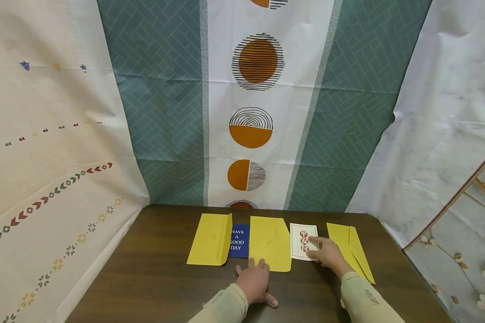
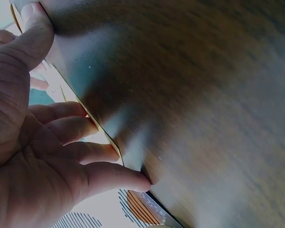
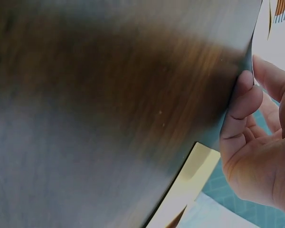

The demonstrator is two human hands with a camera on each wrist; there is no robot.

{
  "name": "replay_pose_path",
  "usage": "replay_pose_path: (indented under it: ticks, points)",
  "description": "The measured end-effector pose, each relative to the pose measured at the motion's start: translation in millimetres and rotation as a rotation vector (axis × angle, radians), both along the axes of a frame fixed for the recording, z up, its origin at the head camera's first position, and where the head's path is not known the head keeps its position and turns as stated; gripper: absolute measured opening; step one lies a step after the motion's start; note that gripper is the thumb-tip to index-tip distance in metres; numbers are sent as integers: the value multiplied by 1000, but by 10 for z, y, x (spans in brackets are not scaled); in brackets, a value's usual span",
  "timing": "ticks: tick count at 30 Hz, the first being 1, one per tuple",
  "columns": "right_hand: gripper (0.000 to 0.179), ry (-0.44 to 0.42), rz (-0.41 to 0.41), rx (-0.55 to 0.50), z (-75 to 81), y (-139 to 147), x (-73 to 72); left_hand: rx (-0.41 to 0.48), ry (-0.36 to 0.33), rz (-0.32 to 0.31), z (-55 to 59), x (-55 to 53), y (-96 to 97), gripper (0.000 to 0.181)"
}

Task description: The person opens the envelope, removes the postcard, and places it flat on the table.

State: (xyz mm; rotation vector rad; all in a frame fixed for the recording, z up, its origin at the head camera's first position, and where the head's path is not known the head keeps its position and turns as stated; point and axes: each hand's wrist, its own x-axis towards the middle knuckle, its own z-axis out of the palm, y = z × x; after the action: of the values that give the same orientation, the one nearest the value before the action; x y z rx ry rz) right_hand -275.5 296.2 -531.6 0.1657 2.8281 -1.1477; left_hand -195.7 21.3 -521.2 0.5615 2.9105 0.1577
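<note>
In the head view my right hand [image 1: 327, 253] is at the right side of a white card [image 1: 297, 242] with a reddish-brown design. The right wrist view shows the card's edge between the thumb and fingers of that hand [image 3: 261, 137], which pinch it. My left hand [image 1: 254, 282] lies with fingers spread, its fingertips on the lower left edge of the middle yellow envelope [image 1: 268, 244]. Its fingers look straight in the left wrist view. Left of that envelope is a blue card [image 1: 239, 241] reading "HAVE A GOOD DAY", beside the left yellow envelope [image 1: 210, 240].
A third yellow envelope [image 1: 349, 246] lies slanted to the right of my right hand. Everything rests on a dark wooden table [image 1: 157, 269]. Patterned cloth [image 1: 169, 112] hangs behind the table's far edge, with more light cloth at both sides.
</note>
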Motion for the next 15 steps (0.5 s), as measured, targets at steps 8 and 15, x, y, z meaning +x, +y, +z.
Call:
replay_pose_path:
  ticks: [8, 15]
  points:
    - [63, -19, -9, -2, 22, 23, 14, 1, 4, 2, -29, -7, -1, 100]
    - [63, -13, -14, 2, 0, 67, 10, 6, 0, 1, -21, -9, 4, 101]
